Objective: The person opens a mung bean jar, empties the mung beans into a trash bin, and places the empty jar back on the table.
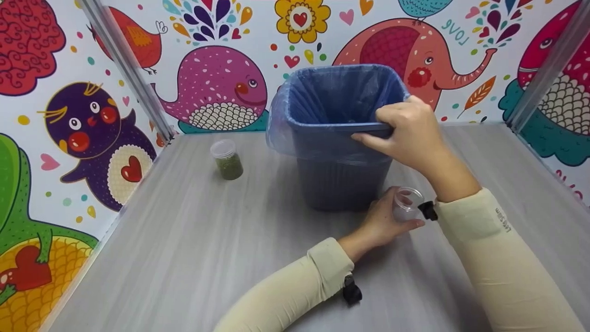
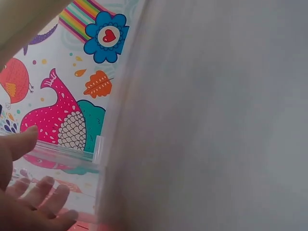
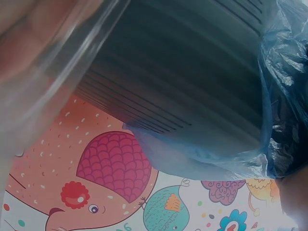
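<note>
Far left: cartoon-animal wall panel, runs along the back too. Left part of grey table: lidded plastic jar, green contents, upright, well apart from both hands. Centre: blue-grey trash bin, upright on table near back wall, blue plastic liner folded over its rim. Left hand, cream sleeve, just beside bin's near right base, grasping clear plastic jar, thumb one side, fingers the other; can't tell if jar touches table. Right: right hand clenched on bin's front-right rim and liner, wrist above clear jar.
</note>
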A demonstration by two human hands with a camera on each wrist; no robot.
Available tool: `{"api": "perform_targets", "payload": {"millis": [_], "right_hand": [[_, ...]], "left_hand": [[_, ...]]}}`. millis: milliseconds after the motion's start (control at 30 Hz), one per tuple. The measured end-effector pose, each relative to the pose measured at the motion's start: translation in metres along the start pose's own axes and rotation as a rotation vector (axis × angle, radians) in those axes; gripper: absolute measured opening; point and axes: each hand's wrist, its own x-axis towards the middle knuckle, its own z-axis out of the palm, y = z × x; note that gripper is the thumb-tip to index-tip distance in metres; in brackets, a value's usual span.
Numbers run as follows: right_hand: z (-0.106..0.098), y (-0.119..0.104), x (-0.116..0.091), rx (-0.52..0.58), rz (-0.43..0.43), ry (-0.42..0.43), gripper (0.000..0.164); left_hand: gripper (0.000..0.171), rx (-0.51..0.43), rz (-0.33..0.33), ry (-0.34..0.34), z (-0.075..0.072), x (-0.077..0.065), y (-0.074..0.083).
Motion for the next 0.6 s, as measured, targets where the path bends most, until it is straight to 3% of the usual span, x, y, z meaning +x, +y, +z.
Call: {"api": "perform_targets", "payload": {"millis": [167, 333, 600], "right_hand": [[0.001, -0.002, 0.001, 0.006, 0.011, -0.011, 0.054], [0.000, -0.001, 0.000, 0.000, 0.017, -0.012, 0.054], [-0.001, -0.001, -0.001, -0.003, 0.011, -0.012, 0.055]], "left_hand": [[0.056, -0.090, 0.010, 0.038, 0.005, 0.008, -0.004], [0.055, -0.111, 0.046, 0.038, 0.012, 0.017, -0.005], [0.052, -0.105, -0.078, 0.060, 0.018, 0.032, -0.005]]}}
